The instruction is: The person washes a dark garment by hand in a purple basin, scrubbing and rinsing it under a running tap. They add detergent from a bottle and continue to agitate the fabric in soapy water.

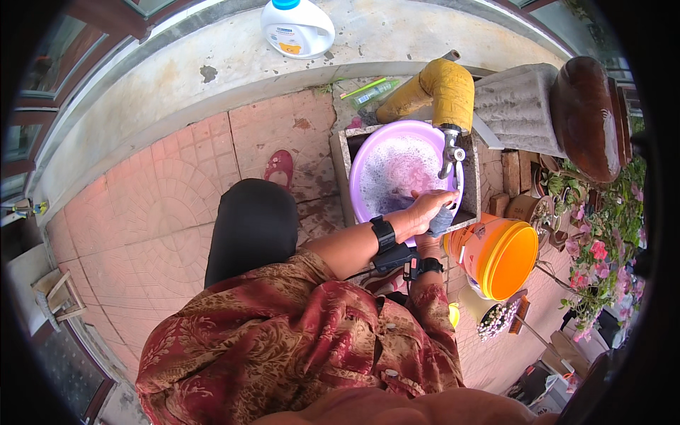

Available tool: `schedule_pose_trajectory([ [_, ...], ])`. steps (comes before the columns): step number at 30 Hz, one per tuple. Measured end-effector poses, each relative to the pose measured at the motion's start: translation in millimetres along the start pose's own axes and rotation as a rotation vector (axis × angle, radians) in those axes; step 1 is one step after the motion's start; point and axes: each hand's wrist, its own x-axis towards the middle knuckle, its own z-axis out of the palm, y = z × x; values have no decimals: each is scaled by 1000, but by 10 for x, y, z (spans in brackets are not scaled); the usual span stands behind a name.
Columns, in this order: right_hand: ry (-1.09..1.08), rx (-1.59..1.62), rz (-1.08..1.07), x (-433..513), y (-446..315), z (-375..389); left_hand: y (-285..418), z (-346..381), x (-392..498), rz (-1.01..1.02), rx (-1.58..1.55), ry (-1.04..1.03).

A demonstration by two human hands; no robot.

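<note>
A purple plastic basin (357,175) of foamy water sits in a stone-edged sink (340,159), under a metal tap (451,151) on a pipe wrapped in yellow. At the basin's near right rim, my left hand (427,209) grips a dark blue-grey wet cloth (441,222). My right hand (427,241) is just below it, against the same cloth; its fingers are largely hidden by the cloth and my left hand. More dark cloth (396,204) lies in the suds beside my left wrist. Both wrists wear black straps.
An orange bucket (491,257) stands right of the sink. A white detergent jug (297,32) with a blue cap is on the ledge; a green bottle (374,94) lies behind the sink. Bricks (511,172), potted flowers and a broom (519,314) are at the right.
</note>
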Motion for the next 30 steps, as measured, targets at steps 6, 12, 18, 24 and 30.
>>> schedule_pose_trajectory([
  [6,-44,-8,-126,-578,-35,153,43,236,-451,-231,-153,-229],
  [12,75,-55,-248,-1011,6,529,421,68,-635,-44,-231,-172],
  [18,-57,-144,-214,-1489,163,918,627,-483,-756,101,-41,-36],
  [24,-85,-324,-318,-1807,148,1033,658,-615,-1196,141,315,-114],
  [30,-54,-258,-302,-1988,155,750,917,-627,-1272,-8,682,-134],
])
